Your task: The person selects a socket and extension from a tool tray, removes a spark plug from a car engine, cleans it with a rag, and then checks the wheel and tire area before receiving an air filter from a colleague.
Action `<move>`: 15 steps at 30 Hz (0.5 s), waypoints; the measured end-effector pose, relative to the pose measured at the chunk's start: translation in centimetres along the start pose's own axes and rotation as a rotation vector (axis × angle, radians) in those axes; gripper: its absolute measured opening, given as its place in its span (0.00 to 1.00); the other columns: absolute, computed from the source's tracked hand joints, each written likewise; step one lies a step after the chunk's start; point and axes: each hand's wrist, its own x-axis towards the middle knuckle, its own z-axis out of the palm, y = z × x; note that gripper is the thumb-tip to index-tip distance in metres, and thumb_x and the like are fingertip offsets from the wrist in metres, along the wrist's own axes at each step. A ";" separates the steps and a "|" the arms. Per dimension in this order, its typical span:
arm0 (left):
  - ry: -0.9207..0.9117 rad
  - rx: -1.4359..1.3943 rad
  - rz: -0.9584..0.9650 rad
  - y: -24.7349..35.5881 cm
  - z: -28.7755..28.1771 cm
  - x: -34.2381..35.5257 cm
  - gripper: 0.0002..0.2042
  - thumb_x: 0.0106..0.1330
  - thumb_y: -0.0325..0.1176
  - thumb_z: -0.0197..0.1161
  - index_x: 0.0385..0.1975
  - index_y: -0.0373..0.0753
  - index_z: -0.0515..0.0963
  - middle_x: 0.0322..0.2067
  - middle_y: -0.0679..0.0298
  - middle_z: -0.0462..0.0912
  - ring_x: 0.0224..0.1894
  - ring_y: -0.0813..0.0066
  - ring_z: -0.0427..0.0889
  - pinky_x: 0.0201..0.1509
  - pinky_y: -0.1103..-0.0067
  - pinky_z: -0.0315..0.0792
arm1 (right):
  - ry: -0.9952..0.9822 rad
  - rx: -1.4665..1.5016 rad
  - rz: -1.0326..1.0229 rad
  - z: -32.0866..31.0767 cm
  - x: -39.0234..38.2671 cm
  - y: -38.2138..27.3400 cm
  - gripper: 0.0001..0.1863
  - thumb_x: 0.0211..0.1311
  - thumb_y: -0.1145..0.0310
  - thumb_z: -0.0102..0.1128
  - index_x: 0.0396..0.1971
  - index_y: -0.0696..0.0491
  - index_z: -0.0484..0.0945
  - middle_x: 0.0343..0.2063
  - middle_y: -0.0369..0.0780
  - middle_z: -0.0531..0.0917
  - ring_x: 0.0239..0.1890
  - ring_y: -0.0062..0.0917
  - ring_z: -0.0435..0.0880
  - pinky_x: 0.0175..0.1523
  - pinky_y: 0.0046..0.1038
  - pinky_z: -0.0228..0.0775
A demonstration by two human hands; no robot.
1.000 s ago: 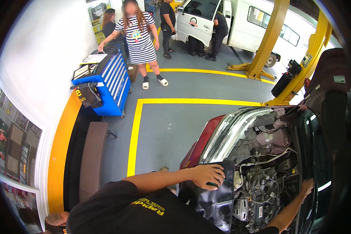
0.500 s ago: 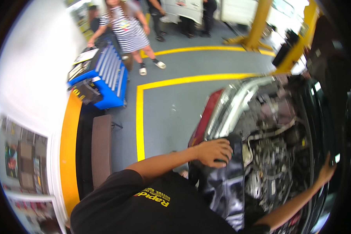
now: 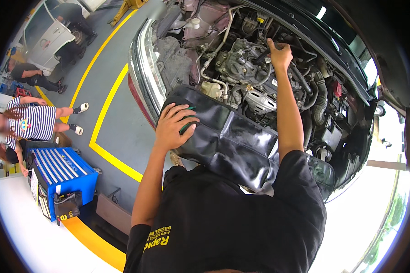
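My left hand (image 3: pixel 173 125) rests on the black padded cover (image 3: pixel 225 143) draped over the car's near side, fingers curved over a small green object (image 3: pixel 188 126) that is mostly hidden. My right hand (image 3: pixel 280 58) is above the engine (image 3: pixel 241 66), near its top rear, fingers closed around something dark that I cannot make out. Hoses, a metal heat shield (image 3: pixel 259 101) and a light plastic reservoir (image 3: pixel 211 90) sit in the open engine bay. The headlamp strip (image 3: pixel 151 59) runs along the car's left edge in view.
A blue tool chest (image 3: pixel 75 182) stands left, by a person in a striped dress (image 3: pixel 38 121) and another person behind. Workers (image 3: pixel 32 75) are beside a white van (image 3: pixel 48 38). A brown bench (image 3: pixel 114 211) lies lower left, a yellow lift base (image 3: pixel 130 7) beyond, and the raised hood (image 3: pixel 382 59) right.
My view has swung toward the engine bay. My right hand has left the bay's far right edge and now reaches over the engine top. My left hand stays on the cover.
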 end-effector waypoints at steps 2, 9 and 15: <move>0.001 -0.004 -0.003 0.4 0.3 -0.4 0.07 0.69 0.41 0.68 0.40 0.51 0.91 0.52 0.74 0.88 0.67 0.69 0.79 0.79 0.60 0.62 | -0.002 0.015 0.008 0.5 -0.2 1.7 0.37 0.57 0.44 0.84 0.45 0.66 0.82 0.29 0.53 0.90 0.22 0.34 0.92 0.34 0.34 0.84; -0.033 0.037 0.039 0.2 -0.3 -0.1 0.08 0.68 0.40 0.68 0.40 0.50 0.91 0.52 0.73 0.88 0.67 0.68 0.79 0.79 0.58 0.61 | -0.169 -0.118 -0.091 1.5 0.7 2.2 0.38 0.55 0.43 0.82 0.49 0.63 0.82 0.37 0.57 0.90 0.43 0.48 0.92 0.53 0.43 0.82; -0.019 0.004 -0.014 0.5 -0.3 0.0 0.08 0.68 0.40 0.69 0.40 0.50 0.91 0.51 0.72 0.89 0.66 0.67 0.80 0.79 0.58 0.61 | -0.352 -0.187 -0.146 3.3 1.4 2.9 0.33 0.60 0.44 0.79 0.46 0.62 0.85 0.38 0.56 0.91 0.44 0.48 0.92 0.52 0.43 0.81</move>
